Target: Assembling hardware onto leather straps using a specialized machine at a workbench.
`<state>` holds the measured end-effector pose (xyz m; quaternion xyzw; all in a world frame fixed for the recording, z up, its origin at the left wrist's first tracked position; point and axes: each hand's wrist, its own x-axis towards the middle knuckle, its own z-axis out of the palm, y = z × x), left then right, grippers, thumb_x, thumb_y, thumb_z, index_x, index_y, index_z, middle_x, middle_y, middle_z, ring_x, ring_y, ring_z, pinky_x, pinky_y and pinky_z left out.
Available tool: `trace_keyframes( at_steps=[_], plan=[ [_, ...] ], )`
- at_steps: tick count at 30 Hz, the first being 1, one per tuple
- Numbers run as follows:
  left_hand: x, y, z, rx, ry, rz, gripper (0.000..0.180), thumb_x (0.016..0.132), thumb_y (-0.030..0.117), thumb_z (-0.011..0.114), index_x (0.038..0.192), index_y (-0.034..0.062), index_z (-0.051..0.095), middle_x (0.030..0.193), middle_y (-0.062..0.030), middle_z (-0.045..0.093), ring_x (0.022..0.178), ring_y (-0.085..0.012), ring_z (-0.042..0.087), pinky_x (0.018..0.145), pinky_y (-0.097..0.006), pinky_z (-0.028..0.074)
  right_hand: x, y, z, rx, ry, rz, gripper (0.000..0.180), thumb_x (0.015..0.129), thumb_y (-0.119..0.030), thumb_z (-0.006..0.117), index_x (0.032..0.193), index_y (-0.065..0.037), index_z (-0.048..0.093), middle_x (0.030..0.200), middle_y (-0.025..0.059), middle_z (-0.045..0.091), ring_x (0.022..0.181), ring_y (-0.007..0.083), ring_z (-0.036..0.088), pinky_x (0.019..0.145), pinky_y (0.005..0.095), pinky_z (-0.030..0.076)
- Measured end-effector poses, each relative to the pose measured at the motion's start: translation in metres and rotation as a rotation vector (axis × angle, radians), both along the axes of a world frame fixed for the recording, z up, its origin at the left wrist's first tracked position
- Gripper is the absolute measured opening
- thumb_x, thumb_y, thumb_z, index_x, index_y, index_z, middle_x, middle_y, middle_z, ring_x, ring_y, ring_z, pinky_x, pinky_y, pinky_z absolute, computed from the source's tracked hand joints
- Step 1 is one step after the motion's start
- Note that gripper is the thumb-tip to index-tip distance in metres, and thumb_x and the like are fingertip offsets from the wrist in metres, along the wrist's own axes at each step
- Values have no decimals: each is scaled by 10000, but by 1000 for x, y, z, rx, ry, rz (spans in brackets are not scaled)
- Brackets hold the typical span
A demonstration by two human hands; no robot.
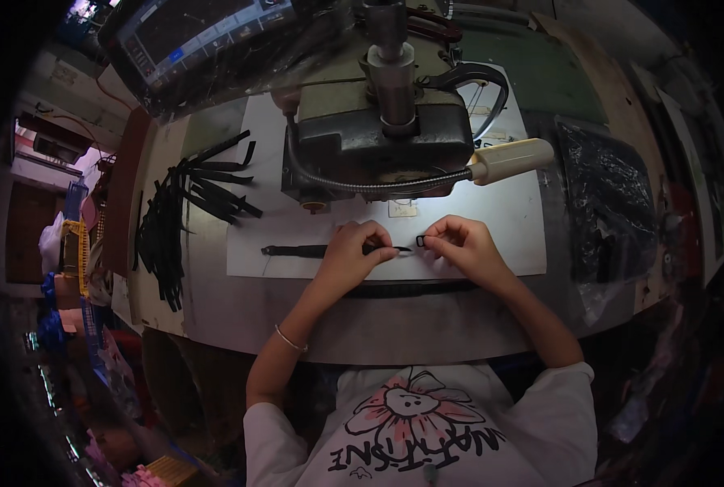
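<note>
Over the white board (244,203), my left hand (355,253) is closed on a black strap (297,252). The strap runs out to the left and has a small buckle-like piece (271,251) at its far end; its other tip pokes out between my thumb and finger. Just right of that tip, my right hand (463,246) pinches a small black rectangular ring (420,241). A narrow gap lies between strap tip and ring.
A sewing machine head (378,146) with a cream-coloured lamp (514,161) hangs right above my hands. Many black straps (167,215) lie piled at left. A plastic bag of dark items (609,199) lies at right. A screen (191,40) stands behind.
</note>
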<state>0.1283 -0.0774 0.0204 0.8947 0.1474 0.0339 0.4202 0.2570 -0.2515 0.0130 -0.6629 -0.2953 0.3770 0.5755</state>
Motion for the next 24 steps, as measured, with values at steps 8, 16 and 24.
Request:
trace_keyframes(
  at_steps=[8,16,24],
  plan=[
    [27,-20,-17,-309,-220,184,157,763,136,705,837,5,658,769,-43,623,728,-89,578,680,-214,458,-10,1,-3,85,-641,-337,100,749,-29,653,764,-2,558,645,57,567,525,103,549,488,229,442],
    [30,-27,-23,-107,-307,83,114,716,185,716,760,94,664,719,15,632,697,-143,554,814,-301,327,-16,5,-10,146,-809,-318,134,727,-9,654,731,-5,520,651,88,531,521,176,542,487,273,438],
    [29,-28,-21,60,-407,107,95,709,181,715,744,108,668,735,16,635,718,-152,538,820,-299,316,-14,6,-9,150,-806,-358,139,720,-4,653,732,-4,514,650,92,521,530,193,540,493,287,441]
  ],
)
